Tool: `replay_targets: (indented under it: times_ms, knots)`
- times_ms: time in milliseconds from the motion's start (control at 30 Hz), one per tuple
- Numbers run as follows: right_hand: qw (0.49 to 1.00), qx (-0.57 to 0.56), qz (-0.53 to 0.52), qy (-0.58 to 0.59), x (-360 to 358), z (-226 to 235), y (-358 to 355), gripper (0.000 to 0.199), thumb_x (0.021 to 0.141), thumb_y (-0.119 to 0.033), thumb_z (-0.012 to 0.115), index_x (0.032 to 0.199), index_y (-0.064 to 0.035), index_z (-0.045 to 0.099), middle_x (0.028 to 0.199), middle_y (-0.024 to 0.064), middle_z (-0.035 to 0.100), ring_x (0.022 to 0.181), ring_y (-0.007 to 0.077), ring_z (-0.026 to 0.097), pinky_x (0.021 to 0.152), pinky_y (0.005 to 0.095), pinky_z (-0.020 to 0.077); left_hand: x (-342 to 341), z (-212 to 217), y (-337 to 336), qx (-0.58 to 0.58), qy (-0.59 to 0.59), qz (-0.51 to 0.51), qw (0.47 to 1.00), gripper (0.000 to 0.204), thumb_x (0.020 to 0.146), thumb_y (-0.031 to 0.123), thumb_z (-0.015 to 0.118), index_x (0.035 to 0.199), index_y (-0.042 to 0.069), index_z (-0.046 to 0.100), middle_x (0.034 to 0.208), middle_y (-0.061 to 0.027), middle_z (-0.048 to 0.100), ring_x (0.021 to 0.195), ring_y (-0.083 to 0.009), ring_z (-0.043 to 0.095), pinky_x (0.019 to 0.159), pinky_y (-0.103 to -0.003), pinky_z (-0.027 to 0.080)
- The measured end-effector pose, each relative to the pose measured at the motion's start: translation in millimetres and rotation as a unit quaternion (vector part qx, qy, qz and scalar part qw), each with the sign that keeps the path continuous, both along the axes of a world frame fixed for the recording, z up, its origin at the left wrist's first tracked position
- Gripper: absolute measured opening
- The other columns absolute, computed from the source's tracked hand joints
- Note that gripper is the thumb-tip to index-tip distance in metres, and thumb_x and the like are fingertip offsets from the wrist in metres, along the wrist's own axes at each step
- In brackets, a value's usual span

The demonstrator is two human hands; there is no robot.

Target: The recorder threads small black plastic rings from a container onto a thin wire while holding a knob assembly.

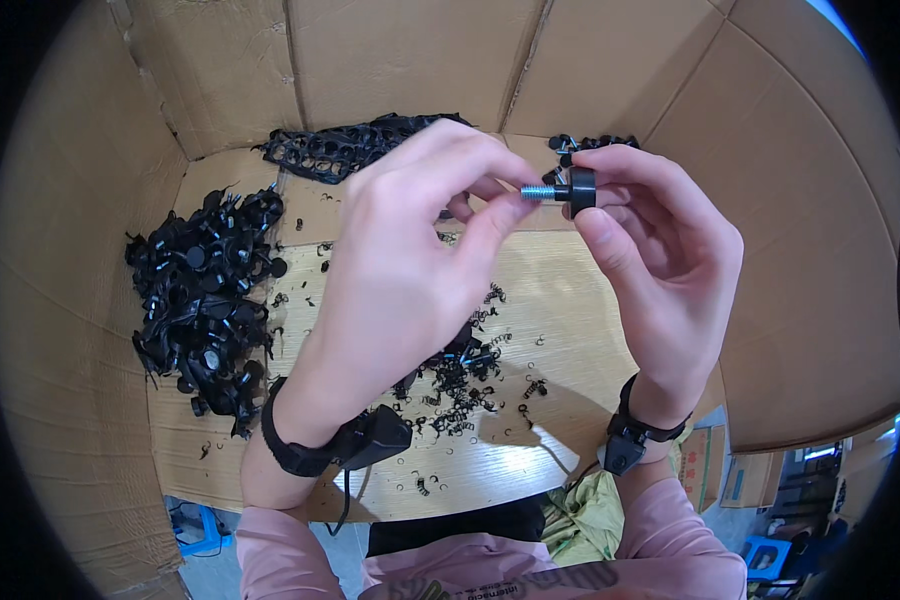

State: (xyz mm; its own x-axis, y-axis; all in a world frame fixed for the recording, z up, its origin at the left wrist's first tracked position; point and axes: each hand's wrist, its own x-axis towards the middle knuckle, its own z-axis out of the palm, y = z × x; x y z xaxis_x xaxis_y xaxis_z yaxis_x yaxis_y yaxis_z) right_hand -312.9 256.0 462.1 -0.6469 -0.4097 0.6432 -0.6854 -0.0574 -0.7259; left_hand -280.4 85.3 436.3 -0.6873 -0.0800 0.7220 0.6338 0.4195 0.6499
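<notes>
A levelling foot (581,190), a black round base with a silver threaded bolt, is held up above the table in front of me. My right hand (675,240) grips its black base between thumb and fingers. At the bolt's tip, my left hand (410,225) pinches with thumb and index finger, and the bolt points left into that pinch. Below the hands, small black curled scraps (460,375) are scattered over the wooden table, partly hidden by my left hand and forearm.
A large heap of black feet with bolts (205,290) lies on the left. Farther back is a black sheet with round holes (340,150), and several more feet (610,143) lie at the far right. Cardboard walls (400,60) enclose the wooden table (570,330).
</notes>
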Motion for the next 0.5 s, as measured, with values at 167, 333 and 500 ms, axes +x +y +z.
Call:
replay_targets:
  times_ms: [167,333,500]
  knots:
    - [0.995,0.013,-0.090,0.041,-11.7,-1.6,2.3,0.027,0.080,0.008,0.065,0.106,0.0060,0.061,0.098,0.0111,0.064,0.089,0.0139,0.063,0.079,0.0235,0.0516,-5.7,1.1,-15.6,-0.091,0.056,0.167,0.980,0.007,0.080,-0.001,0.065,0.086,0.002,0.065,0.088,-0.0064,0.065,0.077,-0.0124,0.061,0.063,-0.023,0.045]
    - [0.989,-0.029,-0.144,0.028,-19.6,11.0,25.7,0.025,0.083,0.005,0.064,0.108,0.0072,0.060,0.096,0.0112,0.065,0.087,0.0137,0.064,0.081,0.0227,0.0520,-11.5,2.5,-72.7,-0.037,0.043,0.354,0.934,0.005,0.080,0.001,0.064,0.085,0.002,0.065,0.084,-0.0083,0.065,0.074,-0.0160,0.065,0.061,-0.027,0.049]
    - [0.986,-0.056,-0.154,0.041,-21.4,11.8,25.6,0.029,0.083,0.004,0.065,0.111,0.0068,0.058,0.098,0.0123,0.065,0.090,0.0146,0.064,0.081,0.0222,0.0522,-2.6,6.6,-102.4,0.087,0.011,0.314,0.945,0.009,0.085,0.005,0.064,0.093,0.001,0.067,0.087,-0.0071,0.067,0.079,-0.0092,0.062,0.067,-0.021,0.048]
